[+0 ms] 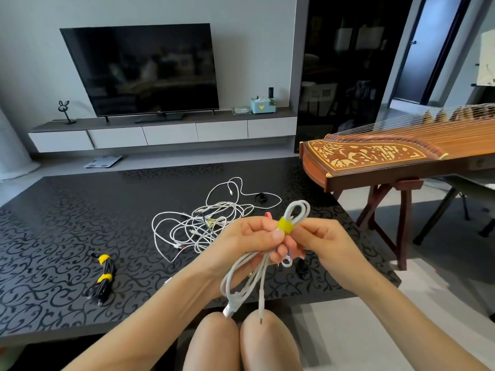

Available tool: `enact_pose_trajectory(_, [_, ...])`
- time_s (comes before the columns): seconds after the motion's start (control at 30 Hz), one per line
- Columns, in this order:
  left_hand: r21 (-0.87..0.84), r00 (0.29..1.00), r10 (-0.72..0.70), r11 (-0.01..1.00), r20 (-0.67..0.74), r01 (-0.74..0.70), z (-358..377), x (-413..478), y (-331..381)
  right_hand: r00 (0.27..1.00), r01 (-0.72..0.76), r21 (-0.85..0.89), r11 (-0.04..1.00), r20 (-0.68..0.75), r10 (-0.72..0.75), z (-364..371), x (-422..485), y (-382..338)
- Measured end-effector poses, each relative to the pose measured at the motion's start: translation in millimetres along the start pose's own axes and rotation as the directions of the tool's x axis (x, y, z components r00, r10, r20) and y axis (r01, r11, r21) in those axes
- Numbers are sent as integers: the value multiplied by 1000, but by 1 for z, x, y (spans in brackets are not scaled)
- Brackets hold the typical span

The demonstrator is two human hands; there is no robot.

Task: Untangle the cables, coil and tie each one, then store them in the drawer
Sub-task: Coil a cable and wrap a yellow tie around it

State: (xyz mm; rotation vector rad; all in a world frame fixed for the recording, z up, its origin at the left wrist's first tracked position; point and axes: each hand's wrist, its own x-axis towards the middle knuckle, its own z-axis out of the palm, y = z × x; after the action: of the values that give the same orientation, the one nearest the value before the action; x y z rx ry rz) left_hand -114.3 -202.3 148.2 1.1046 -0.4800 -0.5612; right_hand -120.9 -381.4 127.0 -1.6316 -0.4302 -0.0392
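The left forearm (160, 303) and right forearm (388, 303) are bare along all their visible length. The left grip (251, 236) and right grip (321, 236) are bare too. The left thumbnail (278, 234) looks short and plain. The left knee (214, 341) and right knee (267, 341) are bare.

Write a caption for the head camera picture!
A left hand and right hand hold a white cable with a yellow tie near tangled cables.
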Motion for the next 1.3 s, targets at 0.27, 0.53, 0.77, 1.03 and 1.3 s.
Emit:
enact_pose_trajectory(0.27, [54,950,1,998,-312,16,-6,-3,-18,989,-145,-10,989,-2,145,22,-19,16])
enact_pose_trajectory(0.53, [639,900,260,769,-349,26,-13,5,-33,957,-287,-128,949,-70,280,27,-16,7])
enact_pose_trajectory(0.77, [968,827,539,79,159,-237,-21,6,-34,903,-397,125,909,-128,411,33,0,0])
enact_pose_trajectory(1.03, [975,873,457,53,168,-215,-49,3,-34,868,-487,183,854,0,496,37,10,-1])
enact_pose_trajectory(1.3, [531,881,245,847,-404,7,-54,5,-36,960,-7,-498,867,-245,-133,32,7,-3])
